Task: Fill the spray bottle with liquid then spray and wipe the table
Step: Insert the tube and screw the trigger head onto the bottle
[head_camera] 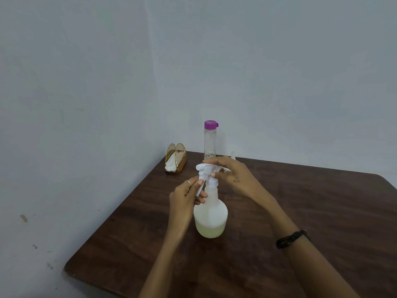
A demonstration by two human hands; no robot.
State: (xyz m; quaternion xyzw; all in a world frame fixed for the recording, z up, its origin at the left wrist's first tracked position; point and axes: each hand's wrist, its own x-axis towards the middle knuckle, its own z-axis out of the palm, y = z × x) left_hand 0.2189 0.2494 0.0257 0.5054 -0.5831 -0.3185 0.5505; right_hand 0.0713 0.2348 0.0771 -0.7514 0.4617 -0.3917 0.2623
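Head view: two hands, left [186, 195] and right [231, 172], grip one spray bottle [211, 214].

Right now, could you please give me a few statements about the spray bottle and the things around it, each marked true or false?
1. The spray bottle stands upright on the wooden table. True.
2. The spray bottle is full to the neck. False: pale liquid fills only its lower part.
3. The right hand is on the white spray head. True.
4. The clear bottle behind it has a green cap. False: the cap is purple.
5. The left hand lies flat on the table. False: its fingers pinch the trigger lever below the spray head.
6. A gold wire napkin holder stands at the table's far left corner. True.
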